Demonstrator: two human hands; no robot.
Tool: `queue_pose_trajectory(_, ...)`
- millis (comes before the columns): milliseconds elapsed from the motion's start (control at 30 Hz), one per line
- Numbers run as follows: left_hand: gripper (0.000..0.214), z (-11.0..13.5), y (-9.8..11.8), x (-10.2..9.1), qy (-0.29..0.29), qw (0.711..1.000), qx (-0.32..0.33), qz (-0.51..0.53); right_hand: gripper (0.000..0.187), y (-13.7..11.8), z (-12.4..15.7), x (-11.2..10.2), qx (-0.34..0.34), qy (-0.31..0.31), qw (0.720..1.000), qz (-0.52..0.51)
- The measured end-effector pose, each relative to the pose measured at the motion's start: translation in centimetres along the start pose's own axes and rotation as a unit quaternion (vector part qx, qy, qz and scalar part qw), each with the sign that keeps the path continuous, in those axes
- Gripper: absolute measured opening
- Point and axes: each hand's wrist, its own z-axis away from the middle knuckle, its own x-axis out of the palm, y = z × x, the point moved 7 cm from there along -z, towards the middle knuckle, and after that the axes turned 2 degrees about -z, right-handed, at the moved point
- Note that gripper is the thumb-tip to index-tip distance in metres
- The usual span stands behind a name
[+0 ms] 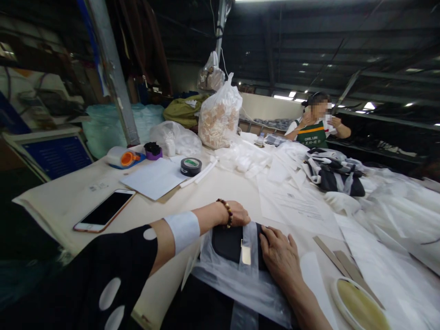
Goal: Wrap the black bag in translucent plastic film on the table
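Observation:
A black bag point(227, 243) with a gold-coloured metal clasp point(246, 255) lies in front of me. Clear plastic film point(240, 286) crosses it sideways, and a plastic film strip point(253, 238) runs lengthwise beside the clasp. At the bag's far edge, the fingers of my left hand point(237, 214) are curled down at the strip's far end; their tips are partly hidden. My right hand point(280, 252) rests along the bag's right side, its fingers stretched out and slightly apart.
Left on the table lie a phone point(105, 211), white paper sheets point(154, 178) and a black tape roll point(191, 167). A round tub point(360, 305) and flat strips point(349, 270) lie at right. Behind stand a filled plastic bag point(220, 117), wrapped black goods point(335, 174) and a person point(314, 130).

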Motion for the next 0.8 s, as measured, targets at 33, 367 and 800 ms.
queue_pose_trajectory(33, 0.010, -0.1, 0.1, -0.1, -0.006, 1.000, 0.007, -0.008, 0.030, 0.1, 0.0, 0.1, 0.004, -0.003, 1.000, 0.001)
queue_pose_trajectory(367, 0.009, 0.1, 0.1, 0.7, -0.006, 0.998, 0.043, -0.044, 0.032, 0.1, -0.1, 0.3, 0.006, -0.003, 1.000, 0.010)
queue_pose_trajectory(800, 0.016, 0.6, -2.5, 0.7, 0.040, 0.990, -0.115, 0.075, 0.031, 0.0, 0.0, 0.2, 0.018, -0.019, 1.000, 0.000)
